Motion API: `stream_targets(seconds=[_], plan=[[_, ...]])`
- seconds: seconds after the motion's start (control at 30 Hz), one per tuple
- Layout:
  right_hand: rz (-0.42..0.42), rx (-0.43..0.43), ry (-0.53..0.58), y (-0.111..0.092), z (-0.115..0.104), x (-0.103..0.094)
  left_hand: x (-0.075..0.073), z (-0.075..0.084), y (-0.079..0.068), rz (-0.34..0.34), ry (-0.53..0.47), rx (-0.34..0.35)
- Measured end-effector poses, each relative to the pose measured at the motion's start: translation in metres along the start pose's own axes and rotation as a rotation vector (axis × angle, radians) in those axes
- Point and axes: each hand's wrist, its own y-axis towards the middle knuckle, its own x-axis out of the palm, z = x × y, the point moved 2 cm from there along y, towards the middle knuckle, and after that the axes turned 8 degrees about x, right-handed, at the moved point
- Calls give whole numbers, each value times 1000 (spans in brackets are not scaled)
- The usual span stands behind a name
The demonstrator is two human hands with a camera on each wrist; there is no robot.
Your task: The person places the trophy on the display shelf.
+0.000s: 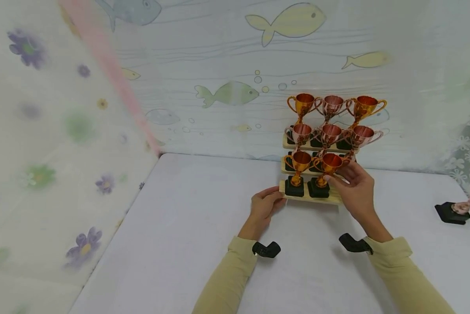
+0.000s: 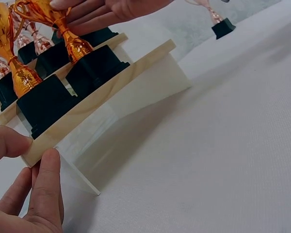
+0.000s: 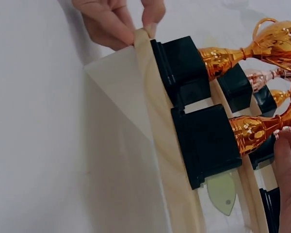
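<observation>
A three-tier wooden display stand [image 1: 313,199] holds small two-handled trophies on black bases. My left hand [image 1: 264,207] pinches the left end of its lowest wooden shelf, thumb on top and fingers underneath, as the left wrist view shows. On that shelf stand two gold trophies. My right hand [image 1: 356,187] holds the right one, a gold trophy [image 1: 331,164], with the thumb at its stem and the fingers behind the cup. Left of it is another gold trophy [image 1: 300,162]. In the right wrist view only part of the right hand's fingers [image 3: 287,162] shows.
Rose-gold trophies [image 1: 331,134] fill the middle tier; gold and rose-gold ones stand on the top tier. A separate rose-gold trophy [image 1: 461,207] is at the right edge of the white table [image 1: 203,226]. Behind the stand hangs a fish-printed cloth [image 1: 219,52].
</observation>
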Motion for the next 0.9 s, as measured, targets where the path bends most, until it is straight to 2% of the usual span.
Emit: stream_targets(seconds=[0.13, 0.3, 0.4, 0.57, 0.7, 0.9], plan=[[-36, -10, 45, -11, -2, -10, 1, -1, -1, -6, 0, 6], [-73, -41, 74, -28, -4, -32, 0, -1, 0, -10, 2, 17], [-44, -38, 39, -38, -6, -49, 0, -1, 1, -7, 2, 24], [53, 12, -121, -55, -6, -81, 0, -1, 1, 4, 2, 23], [197, 88, -197, -70, -2, -112, 1, 0, 0, 3, -2, 16], [559, 164, -361, -89, 1, -158, 1, -1, 1, -1, -7, 13]])
